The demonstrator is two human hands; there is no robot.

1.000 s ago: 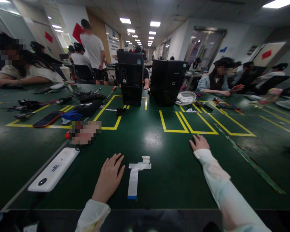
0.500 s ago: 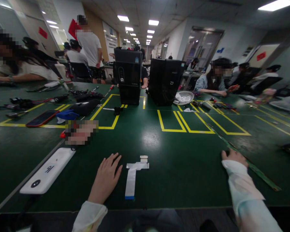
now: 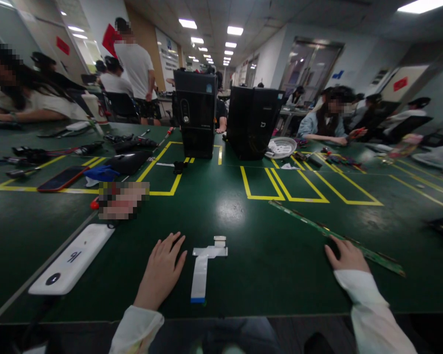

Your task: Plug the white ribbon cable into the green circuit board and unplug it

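My left hand (image 3: 162, 273) lies flat on the green table (image 3: 266, 275) with its fingers apart, holding nothing. Just right of it lies a white flat ribbon cable (image 3: 202, 269) with a blue end, not touched. My right hand (image 3: 347, 255) is out to the right, fingers curled onto a long thin green circuit strip (image 3: 302, 220). That strip runs diagonally from the yellow tape boxes toward the right edge.
A white oblong device (image 3: 72, 258) lies at near left. Two black computer towers (image 3: 197, 115) (image 3: 254, 123) stand mid-table, with a white basket (image 3: 282, 147) beside them. A phone (image 3: 61, 179), cables and tools are at the left. Other people sit around the table.
My right hand moved right to the green strip, then drew back toward me. The strip swung with it, its far end now further left. My left hand stayed put.
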